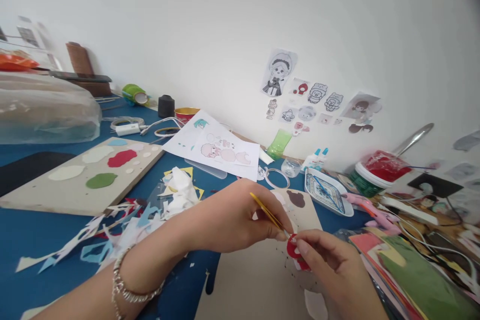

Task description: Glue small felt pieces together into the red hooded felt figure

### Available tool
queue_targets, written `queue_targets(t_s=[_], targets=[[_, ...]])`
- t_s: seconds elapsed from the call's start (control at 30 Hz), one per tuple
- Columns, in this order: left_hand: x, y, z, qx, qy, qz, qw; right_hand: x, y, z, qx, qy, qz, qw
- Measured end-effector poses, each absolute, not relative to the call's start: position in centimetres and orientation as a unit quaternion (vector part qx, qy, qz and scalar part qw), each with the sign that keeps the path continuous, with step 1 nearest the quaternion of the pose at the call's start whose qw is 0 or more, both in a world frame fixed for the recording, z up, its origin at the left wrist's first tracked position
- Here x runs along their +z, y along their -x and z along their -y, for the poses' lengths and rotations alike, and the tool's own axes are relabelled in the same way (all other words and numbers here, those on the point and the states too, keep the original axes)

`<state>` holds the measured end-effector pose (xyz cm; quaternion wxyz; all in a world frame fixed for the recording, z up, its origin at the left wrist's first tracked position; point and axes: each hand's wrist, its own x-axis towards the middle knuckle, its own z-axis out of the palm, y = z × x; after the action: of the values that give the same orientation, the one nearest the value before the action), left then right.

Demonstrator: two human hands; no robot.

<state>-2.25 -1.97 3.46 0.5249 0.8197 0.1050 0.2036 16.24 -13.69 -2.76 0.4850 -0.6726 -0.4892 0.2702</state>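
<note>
My left hand [243, 217], with a beaded bracelet [123, 282] at the wrist, pinches a thin yellow-handled paintbrush [265, 208]. The brush slants down to the right, its tip against a small red cut-out piece [293, 247] that has a white spot. Between thumb and fingertips, my right hand [333, 262] grips that red piece. Both hands are over a beige board [247, 285], on which a brown bear-head shape [296, 198] lies at the far end. A small white scrap [315, 305] rests near the board's front.
At left are paper scraps [146, 215] and a board with coloured shapes [84, 162]. Printed drawings [221, 147] lie ahead. To the right are a white tray [326, 192], a pink glue gun [369, 210], a tub [375, 175] and coloured sheets [416, 275].
</note>
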Motion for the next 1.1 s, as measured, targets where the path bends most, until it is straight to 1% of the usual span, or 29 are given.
queue_targets(t_s=[0.2,0.33,0.7,1.1], targets=[[3.6,2.3,2.0,0.2,-0.833,-0.109,0.504,-3.2,-16.8,13.5,0.266,0.662,0.526,0.463],[3.6,2.4,1.9,0.201,-0.837,-0.109,0.497,-3.6,-17.0,13.5,0.245,0.66,0.529,0.475],[3.6,2.3,1.8,0.208,-0.848,-0.091,0.479,-4.1,-17.4,13.7,0.268,0.654,0.523,0.476],[3.6,2.3,1.8,0.207,-0.843,-0.095,0.487,-4.0,-17.5,13.7,0.286,0.642,0.519,0.487]])
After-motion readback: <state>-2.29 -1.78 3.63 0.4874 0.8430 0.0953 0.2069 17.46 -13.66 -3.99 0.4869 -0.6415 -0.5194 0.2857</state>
